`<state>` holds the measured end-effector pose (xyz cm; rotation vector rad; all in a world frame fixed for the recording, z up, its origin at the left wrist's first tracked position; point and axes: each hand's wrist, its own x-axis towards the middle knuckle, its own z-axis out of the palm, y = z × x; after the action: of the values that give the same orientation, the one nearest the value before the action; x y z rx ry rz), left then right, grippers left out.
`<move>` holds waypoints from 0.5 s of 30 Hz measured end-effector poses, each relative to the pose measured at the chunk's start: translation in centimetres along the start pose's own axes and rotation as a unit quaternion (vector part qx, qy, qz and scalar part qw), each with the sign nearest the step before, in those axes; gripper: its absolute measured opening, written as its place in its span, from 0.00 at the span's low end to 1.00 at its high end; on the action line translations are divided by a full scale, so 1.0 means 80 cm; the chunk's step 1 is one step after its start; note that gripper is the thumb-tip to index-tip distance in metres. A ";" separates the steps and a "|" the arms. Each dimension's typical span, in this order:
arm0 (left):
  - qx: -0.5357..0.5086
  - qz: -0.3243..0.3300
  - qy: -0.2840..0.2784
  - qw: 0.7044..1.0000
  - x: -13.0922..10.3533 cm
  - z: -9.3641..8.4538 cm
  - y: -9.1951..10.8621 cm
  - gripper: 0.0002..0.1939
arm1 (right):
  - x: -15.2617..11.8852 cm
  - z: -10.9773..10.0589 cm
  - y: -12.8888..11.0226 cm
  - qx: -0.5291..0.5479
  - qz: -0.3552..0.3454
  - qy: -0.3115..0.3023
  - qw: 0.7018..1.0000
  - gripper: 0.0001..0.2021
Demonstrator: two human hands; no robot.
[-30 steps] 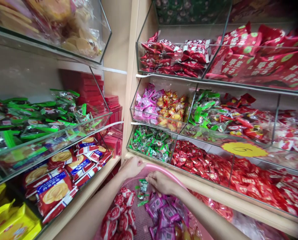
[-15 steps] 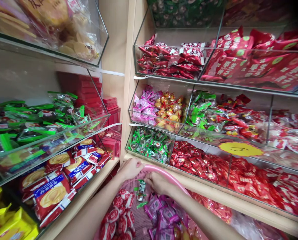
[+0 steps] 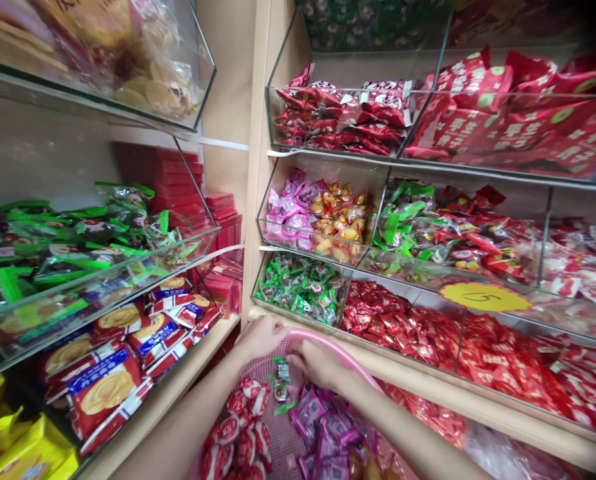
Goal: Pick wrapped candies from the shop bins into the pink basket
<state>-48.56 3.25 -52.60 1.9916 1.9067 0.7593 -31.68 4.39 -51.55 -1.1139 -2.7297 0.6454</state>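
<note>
My left hand [image 3: 262, 335] is closed on the far rim of a pink mesh basket [image 3: 335, 345]. Inside the basket, my right hand [image 3: 311, 363] has curled fingers beside a small green-and-clear wrapped candy [image 3: 281, 380]; whether the fingers pinch anything is hidden. Red-and-white wrapped candies [image 3: 235, 427] lie in the basket's left part. On its right are purple packets [image 3: 328, 427], with some yellowish pieces close to the bottom edge of the view.
Clear bins on wooden shelves surround the basket. Green candies [image 3: 301, 287] and red candies [image 3: 403, 323] fill the lower right bins, below a yellow price tag [image 3: 484, 297]. Biscuit packs [image 3: 103, 387] lie at left, near yellow packets [image 3: 23, 447].
My right hand has shifted very slightly within the basket, and the green candy beside it has turned a little. My left hand stays on the rim.
</note>
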 end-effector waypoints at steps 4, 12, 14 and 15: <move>0.005 -0.005 -0.003 1.000 0.002 0.003 -0.004 0.17 | -0.014 -0.036 -0.012 -0.092 -0.002 0.079 0.993 0.13; 0.013 -0.016 -0.003 1.000 0.001 0.002 -0.002 0.16 | -0.019 -0.079 -0.007 -0.065 0.038 0.197 0.978 0.12; 0.007 -0.023 0.000 1.000 0.001 0.002 -0.001 0.16 | -0.021 -0.070 -0.009 -0.070 0.034 0.190 0.979 0.11; 0.003 -0.027 0.002 1.000 0.001 0.002 -0.001 0.15 | -0.023 -0.064 -0.011 -0.079 0.032 0.180 0.980 0.10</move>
<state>-48.53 3.35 -52.74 1.9344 1.9602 0.7442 -29.56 4.31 -46.49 -1.2198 -2.4737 0.2083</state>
